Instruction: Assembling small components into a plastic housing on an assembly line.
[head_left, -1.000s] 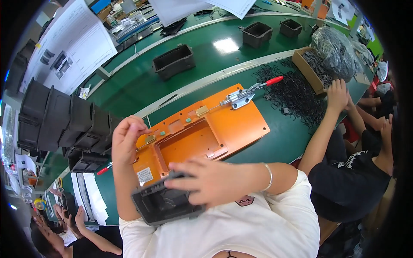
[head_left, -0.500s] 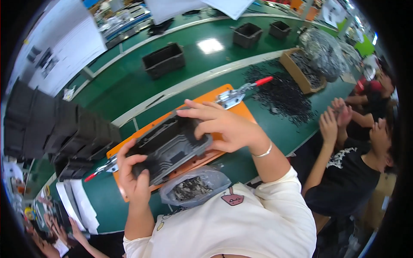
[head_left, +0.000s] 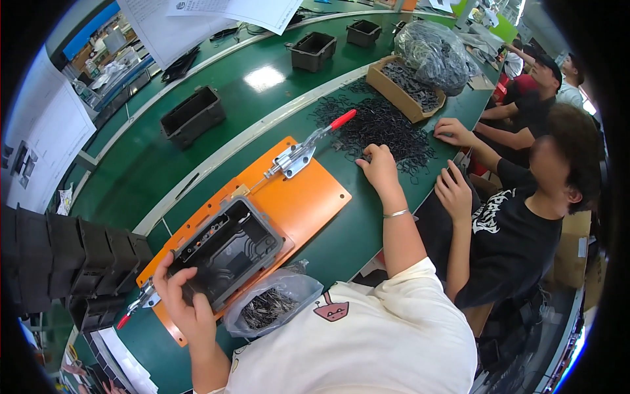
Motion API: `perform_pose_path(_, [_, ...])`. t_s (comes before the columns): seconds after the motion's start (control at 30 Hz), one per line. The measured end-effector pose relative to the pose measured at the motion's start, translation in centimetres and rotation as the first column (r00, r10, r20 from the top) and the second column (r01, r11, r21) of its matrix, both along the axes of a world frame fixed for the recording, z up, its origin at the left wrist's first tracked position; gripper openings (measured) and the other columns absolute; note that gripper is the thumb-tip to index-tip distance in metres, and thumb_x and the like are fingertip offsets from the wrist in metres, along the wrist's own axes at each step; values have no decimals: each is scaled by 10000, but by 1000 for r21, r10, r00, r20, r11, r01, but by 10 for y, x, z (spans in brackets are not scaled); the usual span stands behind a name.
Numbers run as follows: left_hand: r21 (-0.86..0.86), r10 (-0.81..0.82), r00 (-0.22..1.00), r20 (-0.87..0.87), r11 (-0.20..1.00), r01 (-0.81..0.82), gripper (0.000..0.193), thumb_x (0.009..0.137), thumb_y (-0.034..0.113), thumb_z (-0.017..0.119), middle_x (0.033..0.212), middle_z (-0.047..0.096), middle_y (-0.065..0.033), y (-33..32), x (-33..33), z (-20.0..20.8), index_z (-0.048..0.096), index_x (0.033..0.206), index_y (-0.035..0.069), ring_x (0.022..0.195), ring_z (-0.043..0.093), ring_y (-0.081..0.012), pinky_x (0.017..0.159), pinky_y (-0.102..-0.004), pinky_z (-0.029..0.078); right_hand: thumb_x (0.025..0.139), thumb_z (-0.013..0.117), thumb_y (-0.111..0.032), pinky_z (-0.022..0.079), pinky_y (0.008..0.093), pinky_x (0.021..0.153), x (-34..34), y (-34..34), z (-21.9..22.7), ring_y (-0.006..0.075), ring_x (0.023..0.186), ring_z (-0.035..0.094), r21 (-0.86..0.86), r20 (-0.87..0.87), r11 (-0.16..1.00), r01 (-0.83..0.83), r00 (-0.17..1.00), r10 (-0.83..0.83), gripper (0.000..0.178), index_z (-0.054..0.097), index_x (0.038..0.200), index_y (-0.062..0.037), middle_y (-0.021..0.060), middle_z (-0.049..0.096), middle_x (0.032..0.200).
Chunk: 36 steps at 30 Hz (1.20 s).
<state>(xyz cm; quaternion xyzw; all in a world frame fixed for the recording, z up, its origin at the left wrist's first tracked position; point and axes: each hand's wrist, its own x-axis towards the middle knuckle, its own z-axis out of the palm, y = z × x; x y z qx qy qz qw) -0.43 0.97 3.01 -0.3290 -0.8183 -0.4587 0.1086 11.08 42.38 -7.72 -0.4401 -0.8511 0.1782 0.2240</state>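
A black plastic box (head_left: 239, 253), open side up, rests on the orange fixture plate (head_left: 312, 197), between two toggle clamps. My left hand (head_left: 180, 299) grips the box's left end, fingers over its wall. My right hand (head_left: 382, 172) is off the box, at the near edge of a pile of thin black parts (head_left: 367, 128). Its fingers are curled together; anything between them is too small to make out. The right toggle clamp (head_left: 295, 157) has a red handle, and its rod reaches toward the box. A clear bag of small metal pins (head_left: 269, 308) lies just in front of the box.
Stacked black boxes (head_left: 72, 256) stand at left. Several more sit on the green conveyor, one bin (head_left: 192, 116) nearest. A cardboard box of dark parts (head_left: 407, 88) and a plastic bag (head_left: 436, 56) lie beyond the pile. A co-worker's hands (head_left: 456, 187) are close at right.
The box has come down onto the orange plate. My right hand has let go of it and moved right to the pile; my left hand stays on it. The view has shifted right.
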Motion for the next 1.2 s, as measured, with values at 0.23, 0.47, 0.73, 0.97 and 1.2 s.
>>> perform_pose_path(0.23, [88,8,981,196,996,-26,409,622,-83,383,1305,434,-207,0,-10,-10,551,987,-9,1243,414,-344,1065,-404,268,728,682,-36,505,412,767,-31,-1,8,349,855,606,81,-190,970,-230,952,242,200,649,925,-29,179,596,863])
perform_pose_path(0.47, [-250,90,995,-42,963,-98,370,734,-38,468,1385,384,-202,-8,-5,-38,528,1096,7,1373,271,-372,1100,-462,241,780,688,-129,497,431,822,-71,5,2,371,930,603,-11,138,962,-272,953,270,250,603,982,-9,194,614,982])
perform_pose_path(0.73, [-34,118,993,-2,992,-118,206,827,35,549,1389,391,-207,-14,3,-25,554,1032,24,1344,319,-381,1099,-486,216,778,650,-67,504,401,792,-58,10,8,356,852,625,17,-38,934,-358,933,358,148,635,903,10,192,644,865])
perform_pose_path(0.97, [55,75,996,-47,996,-72,144,826,32,543,1355,413,-210,-7,7,-25,542,969,27,1321,343,-398,1089,-505,241,813,606,-59,496,403,746,-15,-8,15,353,818,630,74,-136,967,-242,959,250,95,620,892,-8,195,647,866])
perform_pose_path(1.2, [38,41,998,-50,999,-39,143,830,11,526,1326,425,-206,-5,12,-30,539,971,36,1301,365,-400,1085,-511,255,837,661,-253,504,426,740,19,-57,21,358,851,633,-81,184,970,-228,953,239,321,522,1011,-21,168,652,889])
